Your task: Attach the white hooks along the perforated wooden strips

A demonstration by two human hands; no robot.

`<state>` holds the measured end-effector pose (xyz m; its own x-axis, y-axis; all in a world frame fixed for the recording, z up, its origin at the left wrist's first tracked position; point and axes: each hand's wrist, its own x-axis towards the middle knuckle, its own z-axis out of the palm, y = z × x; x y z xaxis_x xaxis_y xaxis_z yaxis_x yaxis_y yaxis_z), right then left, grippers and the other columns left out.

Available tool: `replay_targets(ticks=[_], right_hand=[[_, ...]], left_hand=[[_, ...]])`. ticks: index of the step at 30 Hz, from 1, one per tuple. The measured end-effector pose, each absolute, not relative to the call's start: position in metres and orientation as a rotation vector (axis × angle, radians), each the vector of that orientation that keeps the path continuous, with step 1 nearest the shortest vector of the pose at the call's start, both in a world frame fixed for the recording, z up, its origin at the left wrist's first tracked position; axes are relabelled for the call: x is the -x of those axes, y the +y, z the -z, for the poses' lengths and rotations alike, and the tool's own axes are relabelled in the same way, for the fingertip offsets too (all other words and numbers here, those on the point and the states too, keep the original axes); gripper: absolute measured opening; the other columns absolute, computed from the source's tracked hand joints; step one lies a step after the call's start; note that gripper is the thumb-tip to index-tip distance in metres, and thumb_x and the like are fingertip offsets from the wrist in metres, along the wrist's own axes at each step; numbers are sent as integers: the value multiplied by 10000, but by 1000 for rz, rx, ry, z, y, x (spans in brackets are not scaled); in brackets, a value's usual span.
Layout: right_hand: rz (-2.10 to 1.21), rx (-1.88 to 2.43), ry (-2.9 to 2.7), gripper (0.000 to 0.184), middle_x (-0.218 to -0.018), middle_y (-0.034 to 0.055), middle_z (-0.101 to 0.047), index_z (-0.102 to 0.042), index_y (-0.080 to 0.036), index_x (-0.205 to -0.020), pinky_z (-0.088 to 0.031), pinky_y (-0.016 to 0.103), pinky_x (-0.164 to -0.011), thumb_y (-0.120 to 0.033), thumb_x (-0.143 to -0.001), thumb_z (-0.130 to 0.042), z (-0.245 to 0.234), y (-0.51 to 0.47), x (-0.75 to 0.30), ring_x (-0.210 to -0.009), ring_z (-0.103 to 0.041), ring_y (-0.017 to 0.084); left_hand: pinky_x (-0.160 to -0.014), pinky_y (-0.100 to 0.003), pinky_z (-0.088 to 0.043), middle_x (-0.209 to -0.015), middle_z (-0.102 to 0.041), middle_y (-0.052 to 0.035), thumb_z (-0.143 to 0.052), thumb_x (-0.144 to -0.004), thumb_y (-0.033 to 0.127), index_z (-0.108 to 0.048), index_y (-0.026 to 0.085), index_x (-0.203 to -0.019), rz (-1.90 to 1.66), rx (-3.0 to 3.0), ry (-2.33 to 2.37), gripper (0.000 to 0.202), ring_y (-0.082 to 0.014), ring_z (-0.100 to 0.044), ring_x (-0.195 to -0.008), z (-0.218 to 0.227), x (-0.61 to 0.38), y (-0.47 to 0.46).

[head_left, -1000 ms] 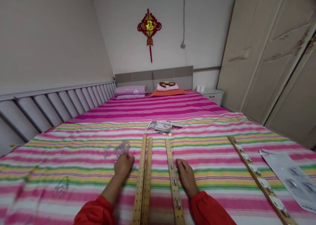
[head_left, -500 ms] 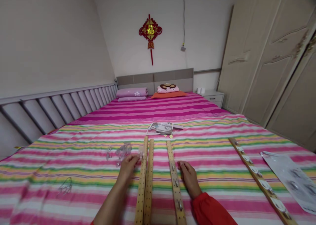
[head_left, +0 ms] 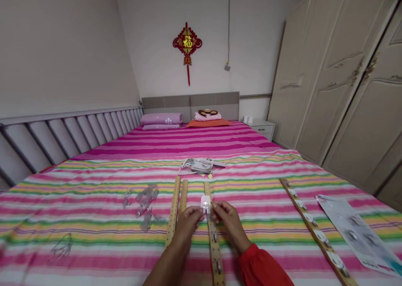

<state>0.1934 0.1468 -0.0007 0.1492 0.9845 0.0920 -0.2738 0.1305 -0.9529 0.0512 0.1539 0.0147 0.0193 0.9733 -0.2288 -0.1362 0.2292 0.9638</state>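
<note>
A small white card [head_left: 205, 201] with a shiny metal piece on it is held over the far part of a perforated wooden strip [head_left: 212, 240]. My left hand [head_left: 187, 222] pinches the card's left edge. From the other side, my right hand [head_left: 228, 220] has its thumb and finger closed at the right edge. Silver ring-like pieces [head_left: 215, 237] sit along the strip below the hands. Two more perforated wooden strips [head_left: 173, 210] lie to the left, partly hidden by my left hand. Small clear packets [head_left: 147, 198] are scattered farther left.
At right lie a wooden strip with white cards and metal pieces [head_left: 320, 235] and a clear plastic bag [head_left: 354, 231]. Plastic packaging [head_left: 199, 165] rests ahead. A thin wire-like tangle [head_left: 63, 247] is at left on the striped bedsheet [head_left: 103, 219].
My left hand has moved right from beside the left strips to the middle strip. A white card now shows between both hands. More clear packets lie at left, and the view has shifted slightly.
</note>
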Motion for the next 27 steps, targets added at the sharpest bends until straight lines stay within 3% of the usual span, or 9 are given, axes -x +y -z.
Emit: replay_targets(ticks=[5, 11, 17, 27], right_hand=[[-1169, 996, -945, 408, -466, -21, -581, -668, -165, -649, -391, 235, -441, -549, -555, -769, 0, 151, -195, -424, -501, 110], [-1188, 1009, -934, 373, -451, -25, -587, -656, -161, -642, -397, 222, -438, -507, -568, -776, 8, 157, -201, -410, -505, 98], [-1262, 1000, -910, 341, -444, -26, -594, -650, -158, -621, -378, 206, -420, -454, -538, -795, 8, 173, -211, -402, -502, 92], [-1225, 1032, -866, 265, -437, -34, -574, -656, -149, -630, -331, 208, -398, -360, -531, -783, 29, 202, -211, -387, -457, 81]], left_hand=[[-495, -199, -294, -521, -555, 26, -723, -531, 438, -647, 152, -645, -1056, -1043, 1226, 317, -88, -459, -509, -12, -61, 159], [-541, -233, -332, -465, -472, 40, -646, -613, 424, -554, 169, -482, -1031, -1369, 1276, 301, -105, -433, -519, -22, -57, 168], [-584, -232, -385, -562, -576, 25, -650, -605, 334, -665, 147, -682, -1043, -1401, 1175, 203, -118, -495, -565, -28, -60, 188], [-559, -229, -405, -507, -552, 38, -583, -610, 244, -605, 155, -604, -1056, -1319, 1291, 92, -117, -513, -520, 0, -72, 219]])
